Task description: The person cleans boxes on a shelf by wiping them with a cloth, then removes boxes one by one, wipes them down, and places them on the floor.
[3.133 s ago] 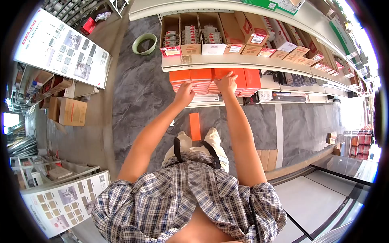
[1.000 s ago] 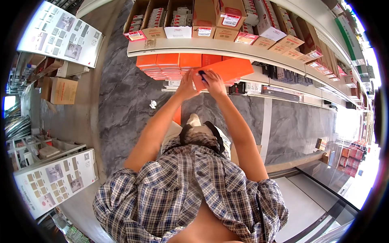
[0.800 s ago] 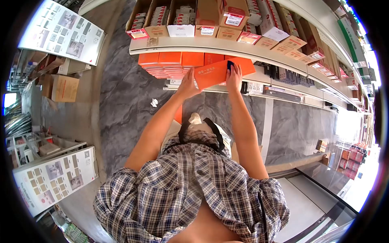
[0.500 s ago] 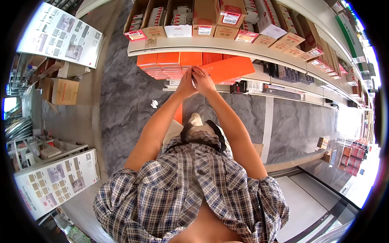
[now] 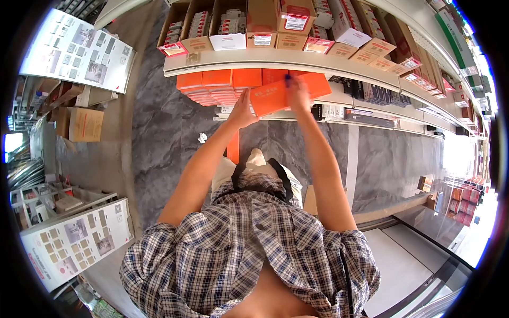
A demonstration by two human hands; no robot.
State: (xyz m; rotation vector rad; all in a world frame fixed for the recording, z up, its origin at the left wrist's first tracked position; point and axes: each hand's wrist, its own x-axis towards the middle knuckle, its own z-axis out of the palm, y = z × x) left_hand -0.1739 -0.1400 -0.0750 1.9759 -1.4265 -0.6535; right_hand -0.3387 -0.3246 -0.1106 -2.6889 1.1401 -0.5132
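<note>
Long orange box (image 5: 316,85), pale lettering (image 5: 266,91), slanted; left hand (image 5: 243,112) grips left edge; right hand (image 5: 299,96) over top, blurred, cannot tell fingers' state.

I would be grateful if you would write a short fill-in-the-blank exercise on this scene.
The left hand holds one end of a long box whose colour is ____.
A small object at the fingers of the blurred right hand is dark ____.
A crumpled white scrap lies on the grey ____.

Missing words: orange; blue; floor.
</note>
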